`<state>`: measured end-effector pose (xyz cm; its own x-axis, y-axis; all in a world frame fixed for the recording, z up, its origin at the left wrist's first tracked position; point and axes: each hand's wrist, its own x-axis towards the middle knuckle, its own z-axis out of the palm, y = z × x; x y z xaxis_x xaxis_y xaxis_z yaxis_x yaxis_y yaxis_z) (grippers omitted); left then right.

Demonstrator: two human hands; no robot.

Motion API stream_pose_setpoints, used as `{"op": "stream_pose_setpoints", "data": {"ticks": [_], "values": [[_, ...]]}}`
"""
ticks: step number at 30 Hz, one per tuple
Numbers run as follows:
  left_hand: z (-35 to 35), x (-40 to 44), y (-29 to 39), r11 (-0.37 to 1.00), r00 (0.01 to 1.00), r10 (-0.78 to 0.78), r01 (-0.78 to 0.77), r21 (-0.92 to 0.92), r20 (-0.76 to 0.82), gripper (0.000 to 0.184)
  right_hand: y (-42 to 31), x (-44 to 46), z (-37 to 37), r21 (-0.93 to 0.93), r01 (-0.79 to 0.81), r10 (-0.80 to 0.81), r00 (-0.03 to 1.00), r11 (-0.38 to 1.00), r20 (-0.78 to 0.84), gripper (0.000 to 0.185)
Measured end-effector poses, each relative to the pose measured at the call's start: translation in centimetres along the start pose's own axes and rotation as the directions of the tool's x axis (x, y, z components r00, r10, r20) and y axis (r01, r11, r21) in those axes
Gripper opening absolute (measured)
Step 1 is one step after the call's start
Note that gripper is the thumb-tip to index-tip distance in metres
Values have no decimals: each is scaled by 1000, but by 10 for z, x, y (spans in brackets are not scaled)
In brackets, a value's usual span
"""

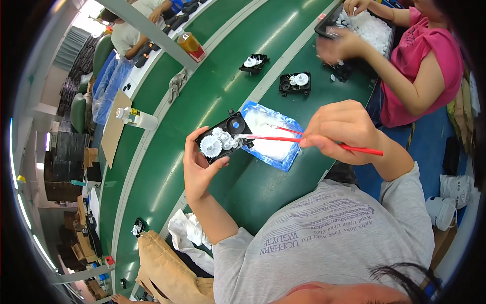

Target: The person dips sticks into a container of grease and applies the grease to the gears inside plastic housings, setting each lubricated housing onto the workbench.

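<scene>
In the head view, the left hand (200, 169) reaches up from a bent elbow, gripping a black housing (223, 138) with the thumb along its near edge and the fingers bent round its far left side. The right hand (343, 133), knuckles up, pinches red sticks (276, 138) between thumb and fingers, pointing them leftward to the white gears (211, 146) in the housing. The housing is tilted above the green bench (253, 187), just left of a blue-edged packet (286, 162) of white paste.

Part of the left hand is hidden behind the housing; the right palm is out of sight. The sticks' pale tips blend into whitish material by the gears, so exact contact is hard to tell. A co-worker's hand (341, 45) is blurred by motion.

Bare green surface opens left of the housing toward a white bottle (144, 120). Two gear assemblies (253, 62) sit beyond the packet, a black tray (390, 45) lies at far right, and the gray shirt (324, 238) borders the near side.
</scene>
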<state>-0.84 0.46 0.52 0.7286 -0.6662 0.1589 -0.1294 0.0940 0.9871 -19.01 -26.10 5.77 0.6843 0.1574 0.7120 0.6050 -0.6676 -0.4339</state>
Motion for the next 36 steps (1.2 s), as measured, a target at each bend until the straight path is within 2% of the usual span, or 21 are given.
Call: {"op": "stream_pose_setpoints", "data": {"ticks": [2,8,15,18,19,20,22,24,27,28,30,31,32,33,35,36], "values": [[-3,3,-2,999,1000,-24,24,-46,5,74,-1,2,-1,22,78,-79,997,997,22,12],[-4,4,-3,981,995,-94,96,-170,18,74,-7,-7,-14,33,96,-96,995,995,1,9],[-6,8,-6,989,996,-92,89,-121,-21,74,-3,-33,-7,59,24,-31,994,998,107,26],[-14,11,-16,993,995,-88,83,-89,-49,75,9,-38,7,110,2,-9,998,994,68,27],[-18,13,-14,990,990,-122,116,-81,-74,73,10,-36,9,126,-56,52,998,990,31,20],[-30,17,-25,998,989,-54,48,-47,-140,71,14,-39,10,123,-117,117,993,985,12,17],[-67,26,-45,991,955,-64,94,94,-290,68,27,-48,18,120,-237,242,970,964,-30,11],[-104,31,-67,943,866,-147,268,197,-477,65,36,-48,30,23,-287,288,958,958,-17,6],[-171,28,-127,861,786,-243,444,247,-568,63,47,-46,51,-112,-276,279,960,955,14,8],[-184,26,-141,847,783,-248,461,264,-570,62,49,-44,58,-139,-253,257,966,957,13,9],[-192,22,-145,842,766,-354,510,174,-536,67,52,-45,64,-155,-249,257,966,956,38,11],[-189,20,-141,720,741,-233,567,400,-630,69,53,-47,66,-143,-267,278,959,953,61,12],[-184,16,-138,535,723,-90,615,580,-685,72,53,-49,66,-132,-287,299,950,949,85,13],[-170,14,-126,302,714,64,652,696,-697,75,54,-51,65,-18,-360,361,931,933,49,17],[-141,22,-103,310,747,258,536,785,-612,80,56,-58,62,217,-477,489,872,852,-2,26],[-130,29,-99,304,750,351,475,826,-560,82,61,-64,63,401,-537,591,806,743,-17,30]]}}
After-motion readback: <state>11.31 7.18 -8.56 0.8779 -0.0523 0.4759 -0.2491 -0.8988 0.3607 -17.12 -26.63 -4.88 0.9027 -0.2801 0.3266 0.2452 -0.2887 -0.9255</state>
